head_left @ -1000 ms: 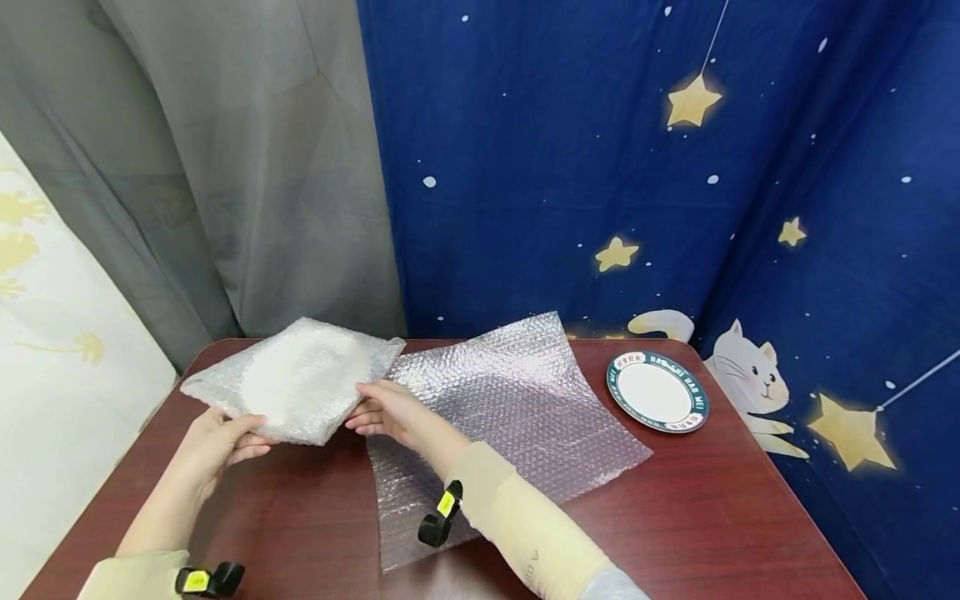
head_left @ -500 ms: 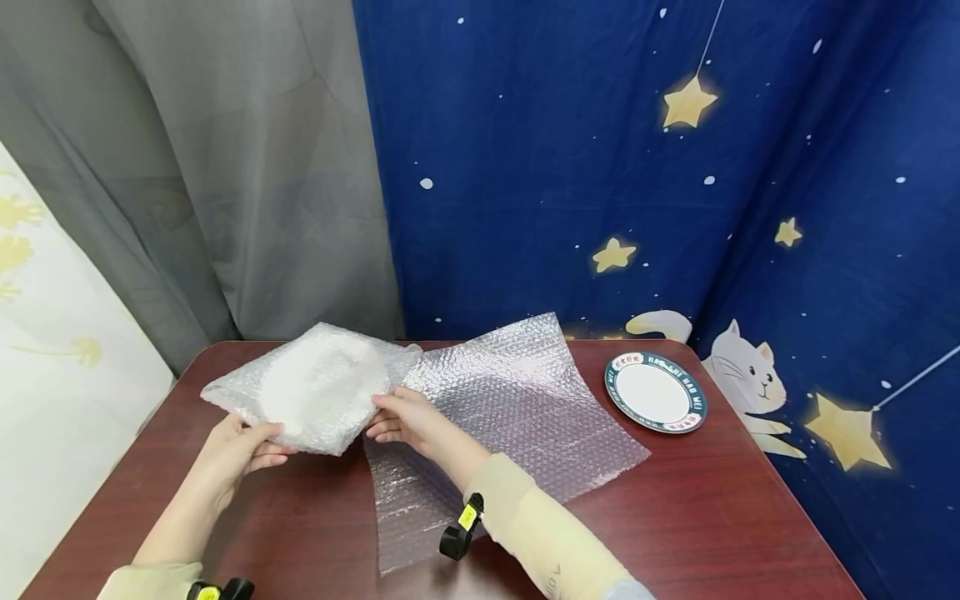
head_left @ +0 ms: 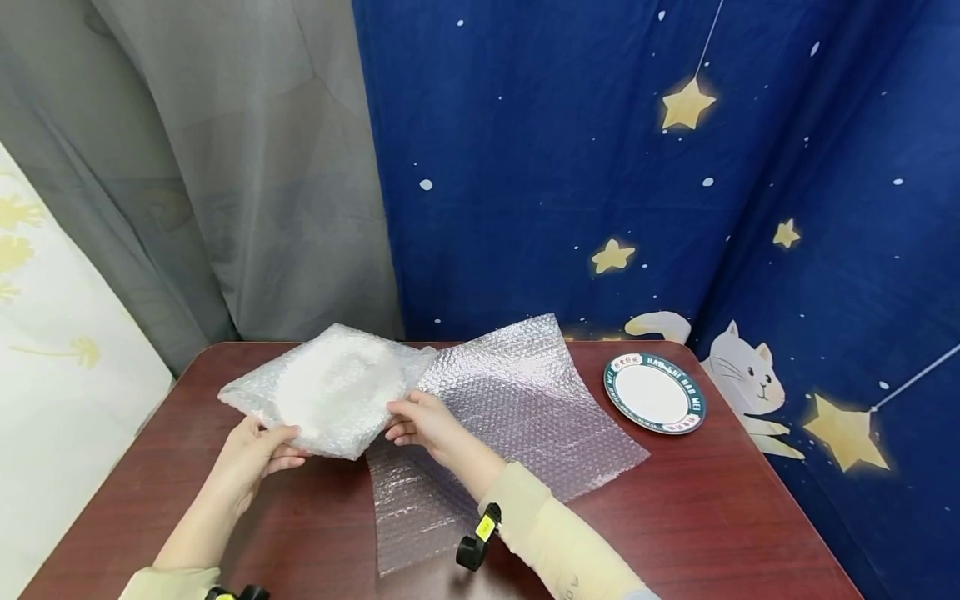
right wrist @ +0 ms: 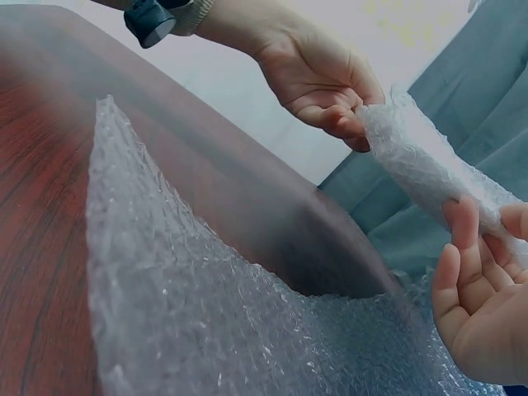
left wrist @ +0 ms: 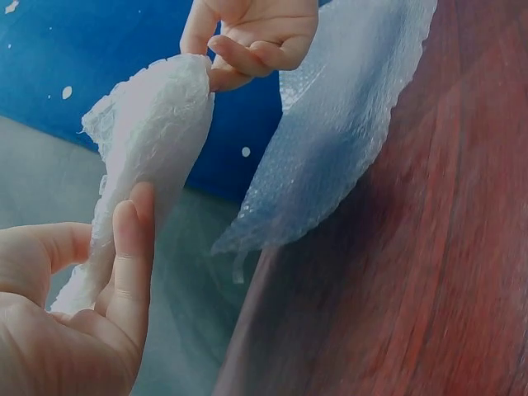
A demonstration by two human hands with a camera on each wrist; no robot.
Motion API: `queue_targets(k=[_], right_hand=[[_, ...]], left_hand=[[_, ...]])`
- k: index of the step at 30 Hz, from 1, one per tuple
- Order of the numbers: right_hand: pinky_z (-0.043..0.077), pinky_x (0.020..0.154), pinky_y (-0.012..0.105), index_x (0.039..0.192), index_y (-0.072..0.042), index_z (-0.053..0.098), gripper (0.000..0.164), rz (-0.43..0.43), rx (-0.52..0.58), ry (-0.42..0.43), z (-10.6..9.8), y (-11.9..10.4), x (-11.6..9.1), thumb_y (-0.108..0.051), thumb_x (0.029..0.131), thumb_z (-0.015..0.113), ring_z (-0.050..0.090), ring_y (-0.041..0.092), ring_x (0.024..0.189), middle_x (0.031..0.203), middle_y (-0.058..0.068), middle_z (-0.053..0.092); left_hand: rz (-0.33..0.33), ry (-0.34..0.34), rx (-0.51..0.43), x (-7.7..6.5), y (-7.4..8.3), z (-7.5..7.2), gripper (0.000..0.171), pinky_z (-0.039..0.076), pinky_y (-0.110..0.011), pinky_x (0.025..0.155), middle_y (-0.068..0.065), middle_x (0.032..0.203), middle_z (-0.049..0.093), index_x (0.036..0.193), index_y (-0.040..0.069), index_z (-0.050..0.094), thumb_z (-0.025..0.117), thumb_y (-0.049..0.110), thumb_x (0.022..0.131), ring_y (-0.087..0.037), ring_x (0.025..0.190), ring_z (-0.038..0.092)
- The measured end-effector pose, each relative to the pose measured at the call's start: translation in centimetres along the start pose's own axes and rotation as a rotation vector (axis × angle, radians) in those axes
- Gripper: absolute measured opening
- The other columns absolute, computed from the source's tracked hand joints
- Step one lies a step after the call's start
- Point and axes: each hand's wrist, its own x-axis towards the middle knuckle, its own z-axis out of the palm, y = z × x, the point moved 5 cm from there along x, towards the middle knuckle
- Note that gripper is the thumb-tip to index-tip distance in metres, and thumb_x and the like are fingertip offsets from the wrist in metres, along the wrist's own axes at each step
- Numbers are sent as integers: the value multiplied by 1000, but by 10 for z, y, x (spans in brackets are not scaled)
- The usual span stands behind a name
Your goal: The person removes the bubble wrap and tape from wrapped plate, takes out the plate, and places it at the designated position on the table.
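A bubble-wrapped bundle (head_left: pixel 341 387) with a white round shape inside is held up above the table's left half; what is inside cannot be made out. My left hand (head_left: pixel 251 457) pinches its near left edge, thumb on top and fingers beneath. On the right edge, my right hand (head_left: pixel 427 423) grips it the same way. Both wrist views show the bundle edge-on, raised off the table, with the left hand (left wrist: pixel 82 305) and the right hand (right wrist: pixel 487 301) at opposite sides. A flat bubble wrap sheet (head_left: pixel 510 408) lies below and right of the right hand.
A plate (head_left: pixel 656 393) with a green patterned rim lies at the right on the dark red table (head_left: pixel 712 517). Grey and blue curtains (head_left: pixel 525 167) hang behind the table's far edge. The sheet's far corner rises slightly there.
Both hands have carried the wrapped bundle a short way to the right and slightly nearer, keeping their grip. The bubble wrap sheet and the plate have stayed put.
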Motion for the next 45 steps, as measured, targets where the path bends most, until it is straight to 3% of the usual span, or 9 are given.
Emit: queue_targets(k=[13, 26, 38, 45], right_hand=[[47, 54, 22, 77, -11, 49, 16, -25, -28, 31, -28, -1, -14, -9, 90, 59, 56, 8, 54, 68, 3, 60], [46, 55, 23, 75, -11, 47, 20, -34, -51, 67, -59, -6, -35, -9, 91, 59, 54, 8, 54, 69, 3, 58], [47, 57, 24, 77, -10, 48, 17, -53, -77, 94, -82, -18, -59, -5, 91, 56, 54, 8, 55, 70, 2, 58], [47, 56, 24, 75, -9, 45, 20, -35, -89, 105, -99, -13, -64, -4, 91, 56, 54, 8, 56, 71, 2, 58]], left_hand=[[25, -10, 0, 1, -3, 28, 34, 56, -31, 61, -4, 76, 66, 120, -5, 33, 55, -2, 94, -15, 64, 67], [40, -76, -4, 6, -11, 59, 35, 55, -30, 61, -7, 76, 68, 121, -6, 34, 56, 0, 94, -18, 66, 68], [15, -93, 8, 13, -20, 90, 36, 55, -29, 57, -13, 73, 67, 120, -6, 34, 58, 3, 95, -19, 63, 67], [4, -104, 13, 16, -25, 106, 37, 54, -27, 57, -15, 73, 67, 122, -6, 34, 58, 3, 94, -19, 62, 68]])
